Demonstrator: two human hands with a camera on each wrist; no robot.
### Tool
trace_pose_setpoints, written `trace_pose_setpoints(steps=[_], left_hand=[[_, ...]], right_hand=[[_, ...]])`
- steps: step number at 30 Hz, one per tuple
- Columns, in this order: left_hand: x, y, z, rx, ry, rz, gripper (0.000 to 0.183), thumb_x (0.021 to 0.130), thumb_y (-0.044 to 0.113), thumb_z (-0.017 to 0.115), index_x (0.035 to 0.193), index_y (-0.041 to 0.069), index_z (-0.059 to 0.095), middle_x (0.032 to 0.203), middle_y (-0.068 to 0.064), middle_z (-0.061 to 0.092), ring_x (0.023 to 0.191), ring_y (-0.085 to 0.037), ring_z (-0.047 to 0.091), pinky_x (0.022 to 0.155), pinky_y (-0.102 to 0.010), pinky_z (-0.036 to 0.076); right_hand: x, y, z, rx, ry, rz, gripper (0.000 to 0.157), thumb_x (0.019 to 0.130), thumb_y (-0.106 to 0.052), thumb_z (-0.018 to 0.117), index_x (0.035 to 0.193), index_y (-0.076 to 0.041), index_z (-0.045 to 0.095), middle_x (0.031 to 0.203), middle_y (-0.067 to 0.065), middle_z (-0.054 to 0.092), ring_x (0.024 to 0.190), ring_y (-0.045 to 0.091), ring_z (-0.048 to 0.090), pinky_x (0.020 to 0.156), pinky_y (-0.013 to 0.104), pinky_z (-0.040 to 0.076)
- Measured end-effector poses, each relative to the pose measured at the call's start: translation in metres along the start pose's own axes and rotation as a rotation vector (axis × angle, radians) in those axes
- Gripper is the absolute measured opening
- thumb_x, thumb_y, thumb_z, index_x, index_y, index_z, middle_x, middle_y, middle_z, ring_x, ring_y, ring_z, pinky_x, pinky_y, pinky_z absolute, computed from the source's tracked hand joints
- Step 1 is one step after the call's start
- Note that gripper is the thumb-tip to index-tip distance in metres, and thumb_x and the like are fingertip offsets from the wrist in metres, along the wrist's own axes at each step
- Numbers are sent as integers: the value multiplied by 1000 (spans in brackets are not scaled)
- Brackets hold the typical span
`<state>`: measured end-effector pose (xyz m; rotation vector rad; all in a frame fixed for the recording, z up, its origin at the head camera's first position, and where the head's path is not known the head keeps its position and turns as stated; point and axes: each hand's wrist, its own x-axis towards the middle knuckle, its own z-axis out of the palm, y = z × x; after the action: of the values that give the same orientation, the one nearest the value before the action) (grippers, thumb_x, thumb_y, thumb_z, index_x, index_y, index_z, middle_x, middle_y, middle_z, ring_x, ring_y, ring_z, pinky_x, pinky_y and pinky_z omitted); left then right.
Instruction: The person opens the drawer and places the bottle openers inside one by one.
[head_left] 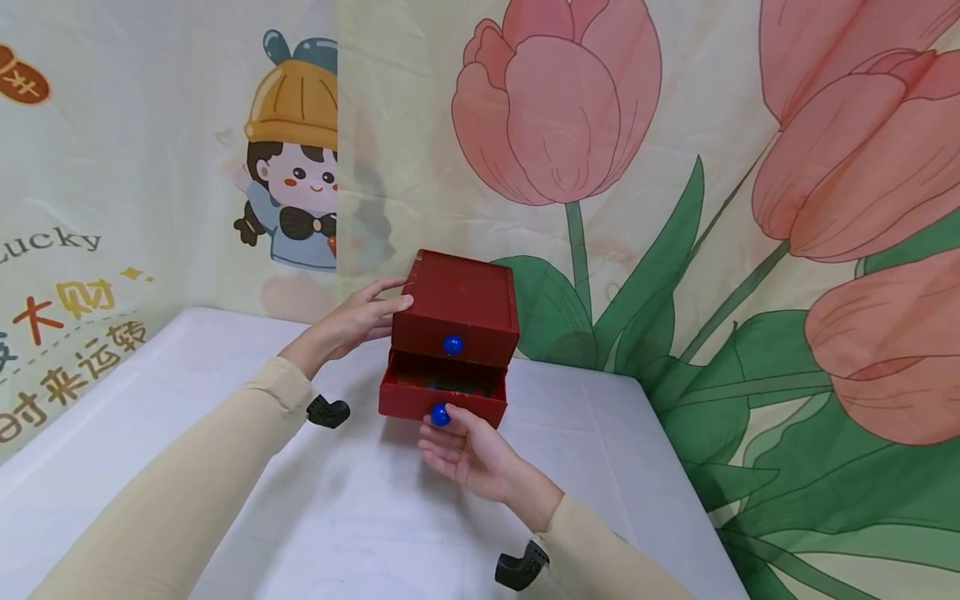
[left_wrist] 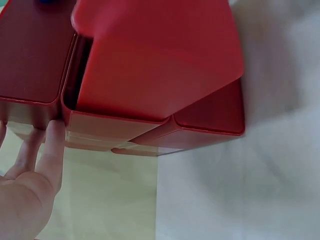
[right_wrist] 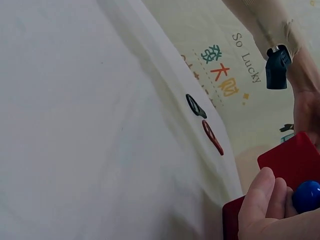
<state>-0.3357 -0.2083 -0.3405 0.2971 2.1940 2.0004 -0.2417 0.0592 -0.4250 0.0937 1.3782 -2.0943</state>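
Note:
A dark red two-drawer box (head_left: 465, 287) stands on the white table, its upper drawer closed. The lower drawer (head_left: 397, 402) is pulled out towards me; something dark lies inside, too shadowed to identify. My left hand (head_left: 348, 325) rests against the box's upper left side, fingers extended along it. In the left wrist view those fingers (left_wrist: 54, 150) touch the red side wall. At the lower drawer's front, my right hand (head_left: 476, 458) pinches a round blue knob (head_left: 439, 415) by the thumb, with the other fingers below. Another blue knob (head_left: 453, 344) sits on the upper drawer.
In the right wrist view, a dark green looped item (right_wrist: 195, 106) and a red looped item (right_wrist: 213, 137) lie near the table's edge. Printed cloth with tulips (head_left: 558, 117) hangs behind the white table (head_left: 600, 467). Black wrist mounts (head_left: 327, 411) stick out from both sleeves.

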Motion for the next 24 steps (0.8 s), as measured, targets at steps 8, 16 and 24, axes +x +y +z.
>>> trace_pose_setpoints(steps=[8, 16, 24], left_hand=[[0, 0, 0, 0, 4, 1, 82, 106, 43, 64, 171, 21, 19, 166, -21, 39, 146, -46, 49, 121, -53, 40], [-1, 0, 0, -3, 3, -4, 81, 106, 43, 62, 171, 21, 19, 166, -20, 38, 146, -46, 48, 122, -53, 39], [-1, 2, 1, 5, 0, -4, 82, 107, 43, 62, 171, 21, 18, 167, -21, 36, 147, -47, 47, 123, -54, 38]], right_hand=[[15, -4, 0, -14, 17, -21, 54, 107, -43, 63, 142, -1, 61, 133, 14, 71, 137, 37, 60, 109, 40, 54], [30, -8, -4, -37, 21, -43, 55, 108, -43, 60, 142, 0, 61, 153, 22, 57, 146, 41, 51, 109, 41, 54], [43, -15, -5, -53, 36, -60, 57, 108, -44, 59, 145, 0, 59, 148, 18, 62, 144, 40, 53, 113, 43, 52]])
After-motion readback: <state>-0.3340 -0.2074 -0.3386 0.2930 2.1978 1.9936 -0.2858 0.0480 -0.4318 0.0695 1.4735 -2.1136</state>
